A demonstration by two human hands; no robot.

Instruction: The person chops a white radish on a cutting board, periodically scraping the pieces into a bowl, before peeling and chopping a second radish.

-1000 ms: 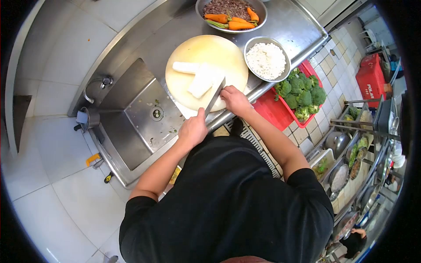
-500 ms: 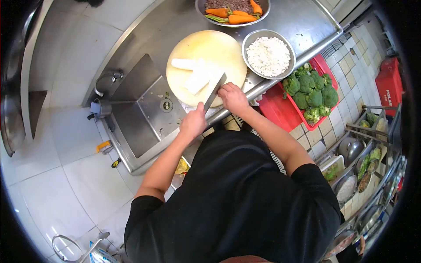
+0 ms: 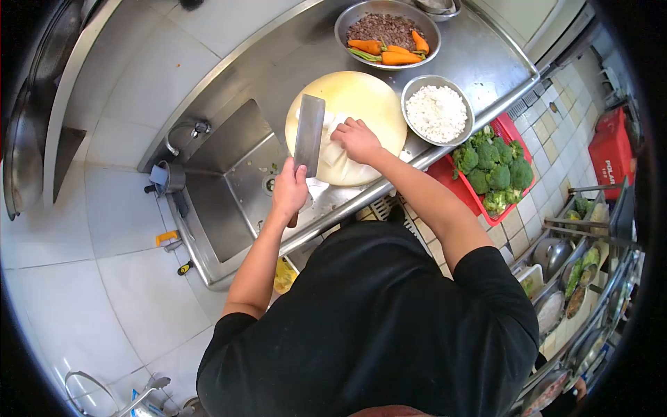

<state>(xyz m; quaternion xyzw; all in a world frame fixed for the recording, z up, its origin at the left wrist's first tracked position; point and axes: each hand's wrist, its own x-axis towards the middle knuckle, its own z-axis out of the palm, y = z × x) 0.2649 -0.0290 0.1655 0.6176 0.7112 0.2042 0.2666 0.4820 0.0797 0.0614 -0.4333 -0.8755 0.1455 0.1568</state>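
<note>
Steel cleaver [image 3: 310, 135], 1, sits in closed fingers of the left hand [image 3: 288, 190]; the right hand [image 3: 359, 144], fingers half-curled, meets white pieces [image 3: 338, 158], hold and count unclear, toward the near edge of 1 round board [image 3: 354, 89].

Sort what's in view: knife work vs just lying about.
In the job:
cleaver, in the left hand
white food, at the right hand
round cutting board
probably the diced white bits

Apparently just lying about:
orange vegetables
broccoli
red box
</note>
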